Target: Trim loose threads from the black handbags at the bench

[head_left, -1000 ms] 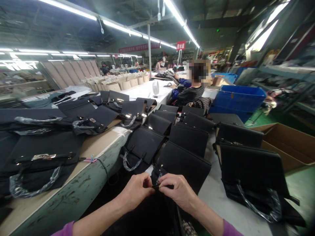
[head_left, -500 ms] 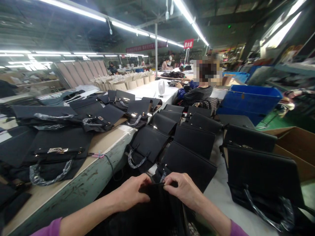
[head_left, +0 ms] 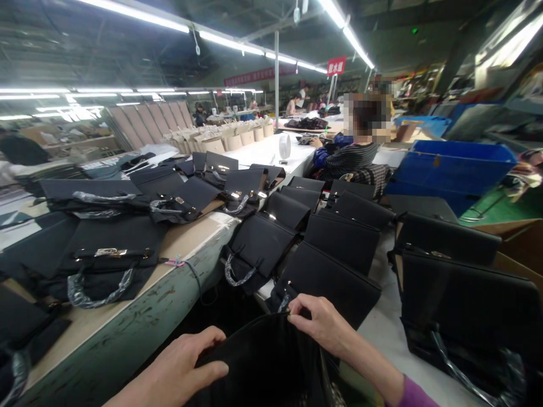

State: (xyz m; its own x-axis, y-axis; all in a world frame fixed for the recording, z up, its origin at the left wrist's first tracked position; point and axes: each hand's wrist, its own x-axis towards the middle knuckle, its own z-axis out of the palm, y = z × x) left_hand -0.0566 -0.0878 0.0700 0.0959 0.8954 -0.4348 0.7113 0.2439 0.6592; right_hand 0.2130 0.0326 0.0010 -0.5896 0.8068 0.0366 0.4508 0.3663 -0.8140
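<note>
My right hand (head_left: 324, 324) pinches the top edge of a black handbag (head_left: 265, 362) that sits close in front of me at the bottom of the view. My left hand (head_left: 182, 364) rests on the bag's left side, thumb out and fingers loosely curled over the edge. Just beyond the bag lies another black handbag (head_left: 335, 282) with its flap toward me.
Several black handbags with wrapped handles cover the green-edged workbench (head_left: 139, 322) on the left and the white table (head_left: 382, 333) ahead. A seated person in a striped top (head_left: 348, 158) works beyond. Blue bins (head_left: 449, 169) and a cardboard box (head_left: 513, 249) stand right.
My hands have come apart: the left has slid down and left along the bag, the right stays on the top edge. The view has shifted slightly left and down.
</note>
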